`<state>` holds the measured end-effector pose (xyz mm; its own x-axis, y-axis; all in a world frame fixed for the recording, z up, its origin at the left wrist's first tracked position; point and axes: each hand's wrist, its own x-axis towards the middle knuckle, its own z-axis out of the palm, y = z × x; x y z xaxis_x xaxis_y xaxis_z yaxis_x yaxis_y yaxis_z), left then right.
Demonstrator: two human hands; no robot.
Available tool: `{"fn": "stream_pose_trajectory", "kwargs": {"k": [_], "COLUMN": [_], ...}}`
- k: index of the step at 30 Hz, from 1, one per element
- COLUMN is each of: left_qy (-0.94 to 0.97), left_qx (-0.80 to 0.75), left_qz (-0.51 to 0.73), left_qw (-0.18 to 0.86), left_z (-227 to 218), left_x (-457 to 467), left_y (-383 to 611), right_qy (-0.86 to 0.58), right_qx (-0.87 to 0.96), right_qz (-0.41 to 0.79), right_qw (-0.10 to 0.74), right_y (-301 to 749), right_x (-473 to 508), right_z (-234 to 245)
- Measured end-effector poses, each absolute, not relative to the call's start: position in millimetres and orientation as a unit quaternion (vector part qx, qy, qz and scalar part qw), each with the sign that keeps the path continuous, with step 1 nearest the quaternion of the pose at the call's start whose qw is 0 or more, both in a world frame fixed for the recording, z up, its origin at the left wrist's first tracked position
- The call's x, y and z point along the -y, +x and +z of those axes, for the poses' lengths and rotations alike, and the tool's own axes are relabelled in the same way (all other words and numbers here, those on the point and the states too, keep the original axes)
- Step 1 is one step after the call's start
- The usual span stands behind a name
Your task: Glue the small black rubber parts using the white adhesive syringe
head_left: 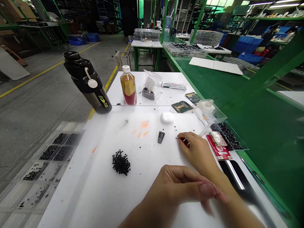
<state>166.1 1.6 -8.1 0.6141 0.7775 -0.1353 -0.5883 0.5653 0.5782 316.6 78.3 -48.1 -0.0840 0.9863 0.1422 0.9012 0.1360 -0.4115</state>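
Observation:
My left hand (180, 188) is raised over the near part of the white table (94, 191), thumb pressed against its fingers. Whatever sits in that pinch, if anything, is hidden. Farther out, my right hand (197, 150) rests low on the tabletop with thumb and fingertips together. A tiny dark speck shows at the fingertips, too small to name. Left of the right hand lies a dark grey wedge-shaped piece (161, 137), with a white rounded case (167, 118) beyond it. A pile of small black parts (121, 162) is spread at the left.
A black bottle (88, 82) and a drink bottle (128, 86) stand at the back left. To the right are a tray of black bits (227, 135), a red packet (219, 148) and a dark phone-like slab (248, 197). Compartment trays (42, 170) sit lower left.

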Motion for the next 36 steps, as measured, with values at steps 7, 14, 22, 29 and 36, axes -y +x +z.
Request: {"fn": "stream_pose_trajectory", "kwargs": {"k": [7, 14, 22, 29, 36], "left_qy": [0.254, 0.259, 0.262, 0.264, 0.254], "left_qx": [-0.202, -0.197, -0.223, -0.228, -0.220], "left_qz": [0.392, 0.404, 0.374, 0.378, 0.369], "left_qw": [0.861, 0.855, 0.861, 0.858, 0.867], "left_z": [-5.8, -3.7, -4.3, -5.4, -3.4], "left_x": [-1.3, -2.6, -0.7, -1.5, 0.6], "left_y": [165.7, 163.7, 167.0, 166.9, 167.4], "right_qy": [-0.608, -0.615, -0.618, -0.633, -0.632], "right_qx": [0.769, 0.756, 0.730, 0.714, 0.721], "right_qz": [0.097, 0.132, 0.206, 0.199, 0.177], "right_qw": [0.170, 0.179, 0.208, 0.225, 0.220], "right_y": [315.9, 314.9, 324.5, 325.1, 316.3], "right_x": [-83.6, -84.4, -82.6, -84.0, -83.6], "right_z": [-53.3, -48.5, -39.1, -41.1, -46.1]}}
